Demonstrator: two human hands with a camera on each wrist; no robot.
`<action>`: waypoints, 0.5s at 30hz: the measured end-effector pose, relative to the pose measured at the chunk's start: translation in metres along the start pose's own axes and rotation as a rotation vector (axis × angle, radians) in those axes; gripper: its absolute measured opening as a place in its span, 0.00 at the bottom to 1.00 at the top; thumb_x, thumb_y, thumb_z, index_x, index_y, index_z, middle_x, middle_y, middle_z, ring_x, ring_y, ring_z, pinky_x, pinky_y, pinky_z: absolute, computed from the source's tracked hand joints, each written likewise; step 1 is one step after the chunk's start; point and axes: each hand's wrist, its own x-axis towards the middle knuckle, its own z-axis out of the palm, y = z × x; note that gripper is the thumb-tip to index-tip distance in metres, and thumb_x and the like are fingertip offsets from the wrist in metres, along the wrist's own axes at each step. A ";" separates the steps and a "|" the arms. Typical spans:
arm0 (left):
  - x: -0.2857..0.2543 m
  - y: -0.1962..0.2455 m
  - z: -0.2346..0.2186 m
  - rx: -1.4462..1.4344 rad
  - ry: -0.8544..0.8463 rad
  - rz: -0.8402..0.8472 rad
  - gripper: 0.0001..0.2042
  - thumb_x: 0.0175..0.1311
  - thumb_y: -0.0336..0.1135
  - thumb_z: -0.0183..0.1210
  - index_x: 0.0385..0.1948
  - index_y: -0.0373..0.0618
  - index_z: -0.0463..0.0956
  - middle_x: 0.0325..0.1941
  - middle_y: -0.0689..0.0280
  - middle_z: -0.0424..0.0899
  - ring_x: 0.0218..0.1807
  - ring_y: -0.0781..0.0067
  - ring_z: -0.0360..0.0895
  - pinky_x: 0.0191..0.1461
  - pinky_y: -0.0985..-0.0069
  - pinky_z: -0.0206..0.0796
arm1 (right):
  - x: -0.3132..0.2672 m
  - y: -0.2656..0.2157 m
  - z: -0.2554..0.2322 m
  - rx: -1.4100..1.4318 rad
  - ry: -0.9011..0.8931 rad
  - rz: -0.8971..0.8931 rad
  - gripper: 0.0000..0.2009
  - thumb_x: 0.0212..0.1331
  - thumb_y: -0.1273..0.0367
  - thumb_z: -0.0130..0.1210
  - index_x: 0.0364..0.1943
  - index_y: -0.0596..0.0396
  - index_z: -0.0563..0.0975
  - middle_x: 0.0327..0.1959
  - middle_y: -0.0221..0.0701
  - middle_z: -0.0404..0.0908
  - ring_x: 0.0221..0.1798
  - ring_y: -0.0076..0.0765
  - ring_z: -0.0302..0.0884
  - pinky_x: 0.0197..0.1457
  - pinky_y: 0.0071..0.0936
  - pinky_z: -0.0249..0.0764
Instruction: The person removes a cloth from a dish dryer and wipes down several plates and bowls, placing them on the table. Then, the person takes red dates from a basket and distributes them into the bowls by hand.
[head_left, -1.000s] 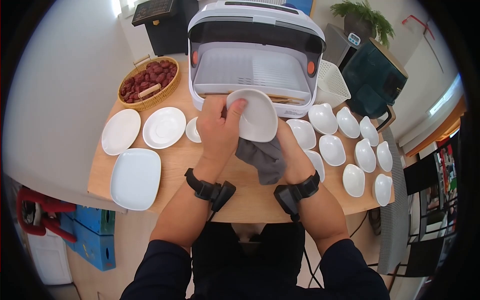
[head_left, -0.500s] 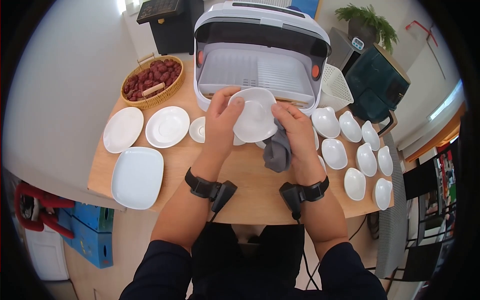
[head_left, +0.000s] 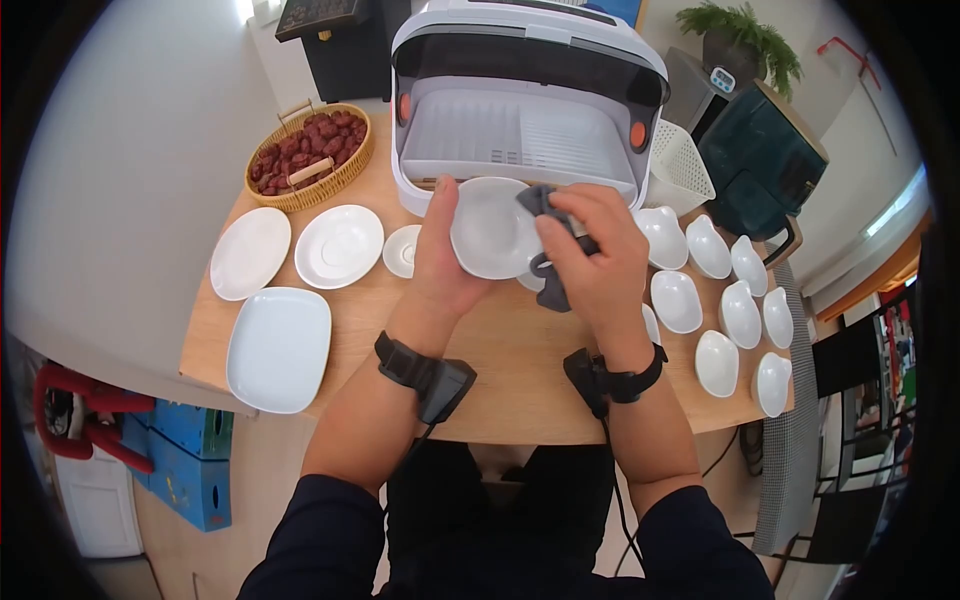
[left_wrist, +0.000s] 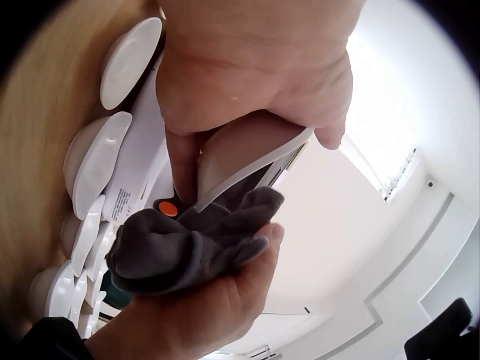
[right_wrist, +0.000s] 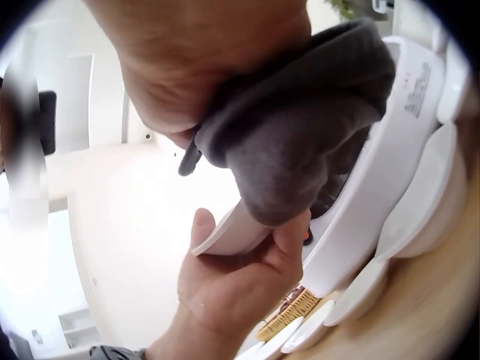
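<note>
While your left hand (head_left: 446,262) grips a white bowl (head_left: 488,230) above the bench (head_left: 510,365), your right hand (head_left: 605,255) pinches a grey cloth (head_left: 538,201) at the bowl's right rim.

Dark navy cloth sleeves (head_left: 325,530), ending near the elbows; black trousers (head_left: 435,500). Left hand (head_left: 445,250) and right hand (head_left: 605,250) bare — each wrist wears a black strap (head_left: 402,362) with a boxy black camera housing (head_left: 447,390), thin black cable (head_left: 616,480) attached.
</note>
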 end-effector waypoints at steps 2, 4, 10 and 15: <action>-0.002 -0.007 -0.005 0.064 0.004 0.001 0.30 0.81 0.60 0.40 0.59 0.40 0.75 0.56 0.57 0.83 0.57 0.62 0.82 0.62 0.64 0.76 | -0.007 -0.009 0.003 -0.392 -0.248 -0.192 0.08 0.51 0.72 0.67 0.35 0.53 0.85 0.40 0.26 0.83 0.39 0.36 0.81 0.35 0.30 0.78; -0.003 -0.011 -0.007 0.183 0.026 0.024 0.29 0.81 0.61 0.42 0.56 0.42 0.76 0.52 0.60 0.83 0.53 0.68 0.82 0.57 0.67 0.77 | -0.011 -0.008 0.003 -0.407 -0.327 -0.203 0.07 0.49 0.72 0.67 0.34 0.53 0.85 0.38 0.26 0.82 0.37 0.38 0.81 0.34 0.32 0.77; -0.002 -0.022 -0.011 0.246 0.024 0.036 0.33 0.80 0.65 0.41 0.57 0.40 0.76 0.52 0.60 0.83 0.53 0.67 0.82 0.57 0.68 0.77 | -0.010 -0.014 -0.004 -0.133 -0.552 -0.115 0.06 0.49 0.72 0.67 0.32 0.53 0.85 0.38 0.26 0.84 0.37 0.38 0.82 0.36 0.33 0.78; -0.006 -0.026 0.005 0.186 0.112 -0.052 0.33 0.80 0.65 0.39 0.57 0.39 0.76 0.52 0.60 0.83 0.53 0.67 0.81 0.58 0.68 0.76 | -0.013 -0.014 0.011 -0.177 -0.258 -0.207 0.06 0.48 0.74 0.67 0.32 0.54 0.85 0.38 0.29 0.84 0.37 0.37 0.83 0.36 0.34 0.79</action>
